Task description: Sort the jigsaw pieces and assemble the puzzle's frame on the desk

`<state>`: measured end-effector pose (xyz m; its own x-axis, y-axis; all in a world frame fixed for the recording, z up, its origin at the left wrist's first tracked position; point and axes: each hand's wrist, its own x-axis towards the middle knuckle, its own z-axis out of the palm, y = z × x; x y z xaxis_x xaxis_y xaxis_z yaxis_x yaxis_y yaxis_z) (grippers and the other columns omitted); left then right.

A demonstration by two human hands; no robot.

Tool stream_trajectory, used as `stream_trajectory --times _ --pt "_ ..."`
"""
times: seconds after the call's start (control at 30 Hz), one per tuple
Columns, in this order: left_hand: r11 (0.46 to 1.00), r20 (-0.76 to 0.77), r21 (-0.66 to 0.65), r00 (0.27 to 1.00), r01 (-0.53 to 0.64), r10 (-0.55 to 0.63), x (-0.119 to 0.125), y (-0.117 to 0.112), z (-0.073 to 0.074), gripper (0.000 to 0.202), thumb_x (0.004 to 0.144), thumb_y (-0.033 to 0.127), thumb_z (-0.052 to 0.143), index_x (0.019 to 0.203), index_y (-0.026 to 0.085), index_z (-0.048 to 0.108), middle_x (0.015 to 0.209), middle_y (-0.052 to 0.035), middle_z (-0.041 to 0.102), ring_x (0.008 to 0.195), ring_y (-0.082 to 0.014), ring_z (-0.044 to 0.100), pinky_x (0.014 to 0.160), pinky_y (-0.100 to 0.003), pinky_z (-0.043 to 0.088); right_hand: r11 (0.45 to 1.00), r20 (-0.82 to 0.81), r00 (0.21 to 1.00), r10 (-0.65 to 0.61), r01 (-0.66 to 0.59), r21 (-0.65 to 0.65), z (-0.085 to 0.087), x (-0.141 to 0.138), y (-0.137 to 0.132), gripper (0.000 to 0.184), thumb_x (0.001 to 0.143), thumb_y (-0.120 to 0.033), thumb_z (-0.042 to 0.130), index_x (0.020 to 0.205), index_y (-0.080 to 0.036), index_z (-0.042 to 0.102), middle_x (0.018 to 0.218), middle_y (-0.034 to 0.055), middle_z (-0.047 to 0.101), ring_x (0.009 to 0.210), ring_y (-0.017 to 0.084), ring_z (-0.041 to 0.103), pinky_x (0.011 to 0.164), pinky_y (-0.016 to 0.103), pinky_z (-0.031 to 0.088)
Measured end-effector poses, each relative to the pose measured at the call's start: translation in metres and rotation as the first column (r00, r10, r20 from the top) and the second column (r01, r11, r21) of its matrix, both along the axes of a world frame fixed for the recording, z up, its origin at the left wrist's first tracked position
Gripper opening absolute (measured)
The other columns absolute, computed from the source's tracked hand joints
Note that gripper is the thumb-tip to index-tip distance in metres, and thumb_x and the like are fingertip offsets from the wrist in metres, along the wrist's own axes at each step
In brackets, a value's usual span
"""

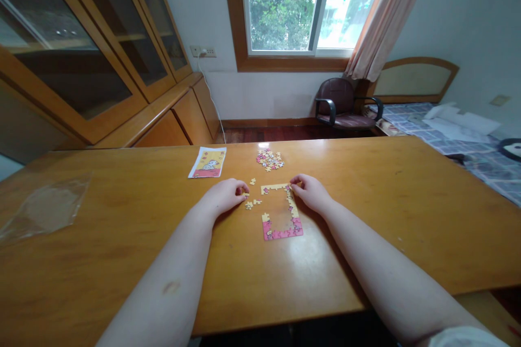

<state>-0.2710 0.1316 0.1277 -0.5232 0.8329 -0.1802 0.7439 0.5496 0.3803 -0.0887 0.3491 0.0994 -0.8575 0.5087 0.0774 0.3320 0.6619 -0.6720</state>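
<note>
A jigsaw border of pink and yellow pieces lies on the table, with a gap on its left side. My right hand touches its top right corner, fingertips closed together there; whether a piece is between them is hidden. To the left of the border, my left hand has thumb and fingers pinched on a small yellow puzzle piece. Several loose puzzle pieces lie close by, and one more piece sits just above. Farther back is a pile of mixed puzzle pieces.
A printed picture sheet lies at the back left of the wooden table. A clear plastic bag rests at the far left. Beyond the table stand a glass-fronted cabinet, a dark armchair and a bed.
</note>
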Motion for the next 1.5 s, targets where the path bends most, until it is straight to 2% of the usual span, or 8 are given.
stream_trajectory --times 0.33,0.63,0.77,0.87,0.97,1.03,1.17,1.5 --pt "0.995 0.022 -0.069 0.998 -0.065 0.067 0.001 -0.003 -0.005 0.019 0.069 0.032 0.059 0.085 0.021 0.062 0.085 -0.0028 0.068 0.072 -0.0169 0.060 0.060 -0.025 0.040 1.000 0.003 1.000 -0.001 0.001 0.005 0.001 0.001 -0.001 0.016 0.080 -0.027 0.055 0.089 -0.019 0.065 0.074 0.0011 0.062 0.066 0.014 0.053 0.066 0.025 0.039" --pt "0.998 0.030 -0.062 0.999 -0.014 0.016 0.003 -0.008 -0.001 0.015 0.065 0.026 0.057 0.079 0.021 0.056 0.083 -0.0019 0.065 0.070 -0.0160 0.057 0.059 -0.025 0.038 1.000 0.014 1.000 0.001 -0.001 -0.002 0.002 0.000 -0.001 0.016 0.080 -0.028 0.055 0.089 -0.019 0.065 0.075 0.0011 0.063 0.065 0.014 0.053 0.065 0.025 0.039" --pt "1.000 0.118 0.013 0.993 -0.019 0.017 0.008 -0.006 0.004 0.013 0.069 0.026 0.056 0.081 0.021 0.059 0.081 -0.0004 0.067 0.070 -0.0155 0.059 0.060 -0.025 0.041 1.000 0.014 1.000 0.006 -0.006 -0.001 0.003 0.000 -0.001 0.016 0.080 -0.027 0.055 0.089 -0.019 0.065 0.075 0.0012 0.063 0.066 0.014 0.053 0.065 0.025 0.039" --pt "0.987 0.173 0.136 0.983 -0.091 0.066 0.014 0.001 0.006 0.019 0.073 0.029 0.057 0.088 0.021 0.064 0.086 -0.0022 0.070 0.077 -0.0172 0.063 0.068 -0.026 0.045 1.000 0.020 1.000 -0.001 0.001 -0.003 0.004 0.001 -0.002 0.015 0.080 -0.027 0.055 0.089 -0.019 0.066 0.075 0.0013 0.063 0.066 0.014 0.053 0.065 0.025 0.039" --pt "0.959 0.282 0.234 0.955 -0.161 0.091 0.023 0.011 0.002 0.028 0.076 0.030 0.057 0.100 0.019 0.067 0.086 -0.0033 0.072 0.081 -0.0180 0.065 0.074 -0.027 0.047 1.000 0.020 1.000 -0.003 0.004 -0.004 0.004 0.000 -0.002 0.015 0.080 -0.027 0.055 0.088 -0.019 0.065 0.075 0.0011 0.063 0.066 0.014 0.053 0.065 0.025 0.039" --pt "0.957 0.335 0.236 0.939 -0.167 0.081 0.028 0.018 -0.002 0.027 0.076 0.030 0.058 0.098 0.019 0.069 0.085 -0.0034 0.073 0.081 -0.0183 0.066 0.074 -0.027 0.048 1.000 0.013 1.000 0.000 0.000 -0.003 0.003 0.000 -0.002 0.015 0.080 -0.027 0.055 0.088 -0.019 0.065 0.075 0.0011 0.063 0.066 0.014 0.053 0.065 0.025 0.039" --pt "0.956 0.298 0.208 0.945 -0.205 0.138 0.036 0.027 -0.009 0.020 0.076 0.029 0.059 0.087 0.019 0.072 0.083 -0.0030 0.073 0.078 -0.0187 0.066 0.071 -0.027 0.048 1.000 0.004 1.000 0.003 -0.003 -0.002 0.003 0.000 -0.001 0.016 0.080 -0.027 0.055 0.088 -0.019 0.065 0.073 0.0007 0.062 0.065 0.013 0.053 0.066 0.025 0.039" --pt "0.952 0.198 0.216 0.964 -0.217 0.175 0.040 0.030 -0.014 0.015 0.074 0.031 0.061 0.082 0.020 0.068 0.079 -0.0018 0.070 0.074 -0.0168 0.063 0.064 -0.026 0.044 1.000 0.017 1.000 -0.006 0.006 0.003 0.004 0.000 -0.002 0.015 0.080 -0.027 0.056 0.088 -0.019 0.066 0.070 0.0000 0.061 0.065 0.013 0.053 0.066 0.025 0.040"
